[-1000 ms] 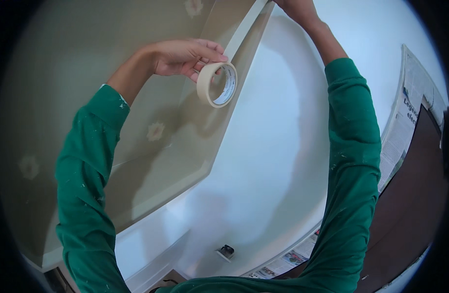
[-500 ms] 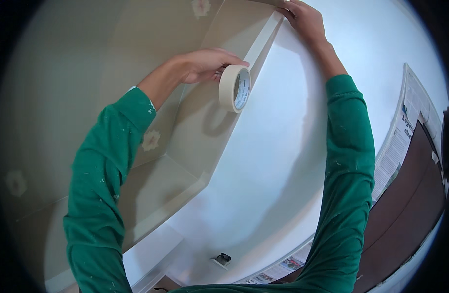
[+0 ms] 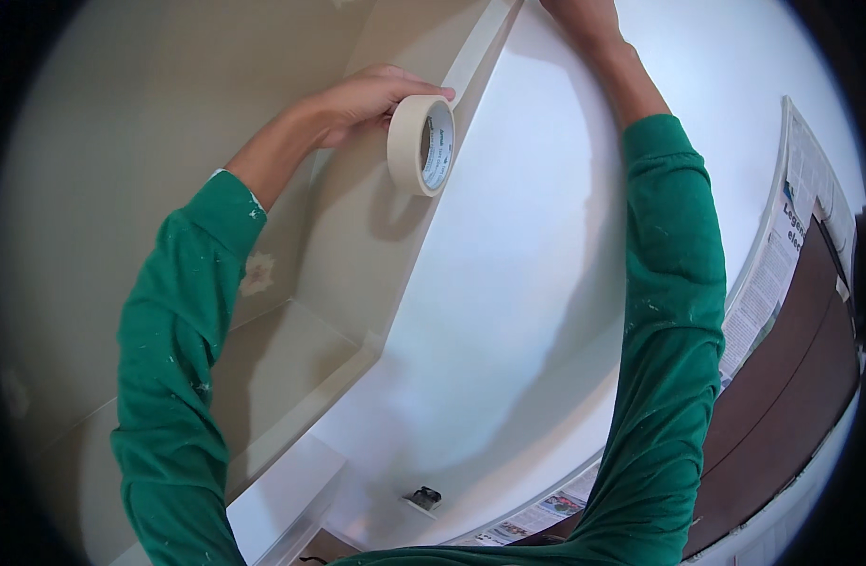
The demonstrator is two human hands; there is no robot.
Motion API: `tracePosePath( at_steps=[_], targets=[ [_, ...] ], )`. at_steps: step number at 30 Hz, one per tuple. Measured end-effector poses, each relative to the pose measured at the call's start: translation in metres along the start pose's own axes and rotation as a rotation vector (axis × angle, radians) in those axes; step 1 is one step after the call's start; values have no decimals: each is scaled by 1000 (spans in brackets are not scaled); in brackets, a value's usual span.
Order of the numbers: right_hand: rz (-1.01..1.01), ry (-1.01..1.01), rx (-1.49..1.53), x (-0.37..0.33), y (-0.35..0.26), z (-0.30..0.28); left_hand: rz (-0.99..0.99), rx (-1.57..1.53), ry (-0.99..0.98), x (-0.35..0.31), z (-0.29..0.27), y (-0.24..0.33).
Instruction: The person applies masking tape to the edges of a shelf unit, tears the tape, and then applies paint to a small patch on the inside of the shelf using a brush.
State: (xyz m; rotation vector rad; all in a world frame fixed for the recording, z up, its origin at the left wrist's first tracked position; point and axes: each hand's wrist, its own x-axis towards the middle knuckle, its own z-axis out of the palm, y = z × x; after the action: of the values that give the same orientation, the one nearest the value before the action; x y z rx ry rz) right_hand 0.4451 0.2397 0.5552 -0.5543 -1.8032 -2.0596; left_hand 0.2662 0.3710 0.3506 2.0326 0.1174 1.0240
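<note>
My left hand (image 3: 367,99) is closed on a roll of cream masking tape (image 3: 411,146), its thumb stretched along the top. The roll hangs beside the edge where a beige recessed panel (image 3: 353,245) meets a white wall surface (image 3: 508,217). From near the roll, a pale strip of tape (image 3: 477,52) runs up along that edge to the top of the picture. My right hand (image 3: 588,17) is raised near the strip's upper end. Its fingers lie beyond the top rim, so their grip is hidden.
Newspaper sheets (image 3: 758,292) border a dark brown panel (image 3: 782,387) at the right. A small black fitting (image 3: 425,495) sits on the white surface low in the middle. A rough pale patch (image 3: 257,274) marks the beige surface.
In the picture, my left hand and the tape roll have shifted left and slightly up. My right hand has risen, its fingers passing out of view. The surroundings have shifted a little too.
</note>
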Motion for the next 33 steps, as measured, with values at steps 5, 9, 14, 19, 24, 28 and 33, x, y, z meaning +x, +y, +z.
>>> tracePosePath(
  at_steps=[5,9,14,19,24,28,33],
  targets=[
    [-13,-14,-6,3,-1,0,-22,10,19,-2,-2,-1],
    [-7,12,30,7,-4,0,-53,60,25,0,-5,2],
    [-14,-3,45,4,-2,1,27,52,75,2,6,-1],
    [-41,-24,-4,9,-2,0,34,43,117,-1,7,0],
    [-41,-13,3,4,-3,1,28,54,87,2,8,-1],
    [-40,-12,-9,6,-3,2,17,51,83,1,8,4],
    [-50,-16,-18,4,-3,3,7,35,82,1,11,5]
  ],
)
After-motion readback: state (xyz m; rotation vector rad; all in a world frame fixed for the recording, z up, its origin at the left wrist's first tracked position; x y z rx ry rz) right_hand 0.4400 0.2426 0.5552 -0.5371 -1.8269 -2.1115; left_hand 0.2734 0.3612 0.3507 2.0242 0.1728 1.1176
